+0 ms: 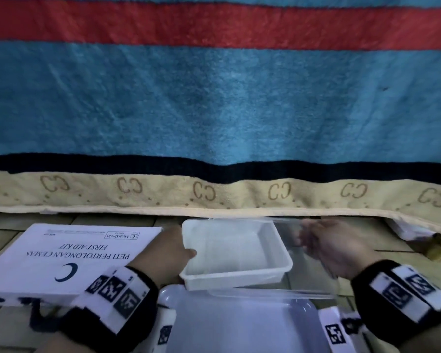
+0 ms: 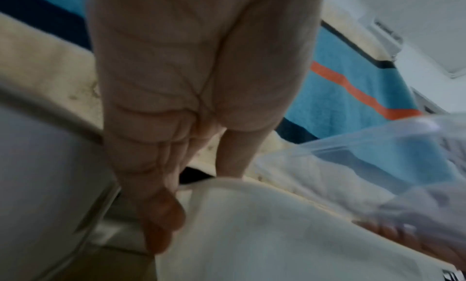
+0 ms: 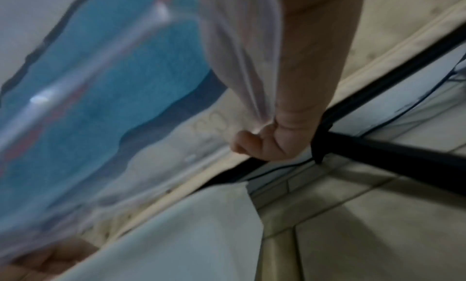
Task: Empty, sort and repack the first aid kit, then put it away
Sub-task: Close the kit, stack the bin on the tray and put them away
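Down on the tiled floor, one left hand (image 1: 168, 250) is gripping one white tub (image 1: 236, 273), thumb hooked over its rim, while one right hand (image 1: 339, 248) is clamping one clear lid (image 1: 285, 293) beside it; one first aid kit (image 1: 61, 258) is lying just left.

first aid kit box (image 1: 61, 256), left of our left grip: we read "PETI PERTOLONGAN CEMAS", "FIRST AID KIT", "MediShield", blue crescent sign | blanket (image 1: 214, 192) beige border, beyond our grips: repeated "CC" | wristband (image 1: 117, 289): small digits unreadable
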`<control>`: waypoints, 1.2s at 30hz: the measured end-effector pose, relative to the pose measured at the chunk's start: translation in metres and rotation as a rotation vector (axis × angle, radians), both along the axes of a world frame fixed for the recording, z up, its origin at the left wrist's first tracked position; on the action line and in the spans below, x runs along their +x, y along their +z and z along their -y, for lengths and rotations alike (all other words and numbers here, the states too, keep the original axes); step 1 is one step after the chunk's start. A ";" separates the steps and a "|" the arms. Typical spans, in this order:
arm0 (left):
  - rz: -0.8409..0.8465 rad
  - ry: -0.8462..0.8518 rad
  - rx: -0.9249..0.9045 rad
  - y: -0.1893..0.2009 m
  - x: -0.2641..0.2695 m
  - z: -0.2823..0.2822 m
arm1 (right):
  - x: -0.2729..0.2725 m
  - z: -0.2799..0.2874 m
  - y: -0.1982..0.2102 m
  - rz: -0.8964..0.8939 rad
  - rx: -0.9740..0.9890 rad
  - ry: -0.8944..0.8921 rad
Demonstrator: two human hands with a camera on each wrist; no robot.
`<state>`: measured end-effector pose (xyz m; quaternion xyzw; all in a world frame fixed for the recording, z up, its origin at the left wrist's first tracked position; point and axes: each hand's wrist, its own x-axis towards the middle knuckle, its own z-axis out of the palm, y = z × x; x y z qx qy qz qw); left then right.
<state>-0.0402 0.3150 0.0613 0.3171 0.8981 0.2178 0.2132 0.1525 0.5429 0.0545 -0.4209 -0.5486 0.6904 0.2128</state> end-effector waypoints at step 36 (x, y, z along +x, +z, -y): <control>0.455 0.159 0.285 -0.011 -0.005 -0.014 | -0.054 0.001 -0.028 0.119 -0.031 -0.027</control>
